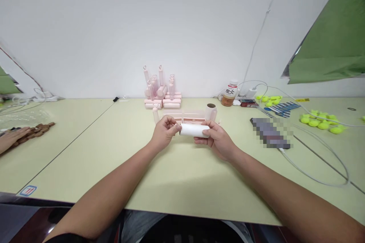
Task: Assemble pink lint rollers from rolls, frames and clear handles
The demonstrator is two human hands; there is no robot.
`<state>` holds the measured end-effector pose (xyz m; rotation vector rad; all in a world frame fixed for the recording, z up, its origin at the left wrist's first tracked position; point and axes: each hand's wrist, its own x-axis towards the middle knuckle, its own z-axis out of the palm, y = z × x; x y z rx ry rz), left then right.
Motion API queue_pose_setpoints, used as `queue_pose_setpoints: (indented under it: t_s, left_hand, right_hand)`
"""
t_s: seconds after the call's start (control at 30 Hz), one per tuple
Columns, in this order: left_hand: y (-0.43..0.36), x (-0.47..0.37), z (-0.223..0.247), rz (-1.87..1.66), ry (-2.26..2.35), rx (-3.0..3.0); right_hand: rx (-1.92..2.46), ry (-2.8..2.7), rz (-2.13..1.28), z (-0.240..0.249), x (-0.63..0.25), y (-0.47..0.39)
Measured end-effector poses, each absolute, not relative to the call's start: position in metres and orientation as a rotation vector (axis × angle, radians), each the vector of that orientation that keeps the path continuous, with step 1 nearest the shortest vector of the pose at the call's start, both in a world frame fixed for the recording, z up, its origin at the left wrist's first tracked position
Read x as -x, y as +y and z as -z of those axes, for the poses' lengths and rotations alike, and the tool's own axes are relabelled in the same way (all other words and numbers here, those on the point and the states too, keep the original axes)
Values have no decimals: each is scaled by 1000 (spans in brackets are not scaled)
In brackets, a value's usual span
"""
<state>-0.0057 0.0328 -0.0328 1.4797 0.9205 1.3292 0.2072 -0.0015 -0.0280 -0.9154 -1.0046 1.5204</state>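
A white lint roller refill roll (194, 130) lies level between my hands, just above the table. My right hand (218, 138) grips its right end, thumb on the front and fingers beneath. At the left end, my left hand (164, 133) is closed, thumb and forefinger pinched at the roll's edge. Behind my hands are pink lint roller parts (194, 120), partly hidden by my fingers and the roll. A second roll (210, 111) with a brown cardboard core stands upright there. A small pink handle (155, 115) stands behind my left hand.
Pink rollers and handles (162, 97) are stacked by the wall. To the right are a labelled bottle (229, 93), a blurred phone (269, 133) on a white cable (313, 179), striped gloves (283, 109) and yellow-green pieces (322, 120). Another person's hand (14, 136) rests by brown pieces (37, 131) at left.
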Motion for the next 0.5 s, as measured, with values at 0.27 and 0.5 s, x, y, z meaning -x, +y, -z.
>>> queue_pose_setpoints:
  t_s: [0.27, 0.5]
  left_hand:
    - [29, 12, 34, -1661, 754, -1967]
    - [26, 11, 32, -1748, 679, -2123]
  right_hand:
    - [832, -1005, -1603, 28, -204, -8]
    - [778, -1055, -1675, 29, -202, -10]
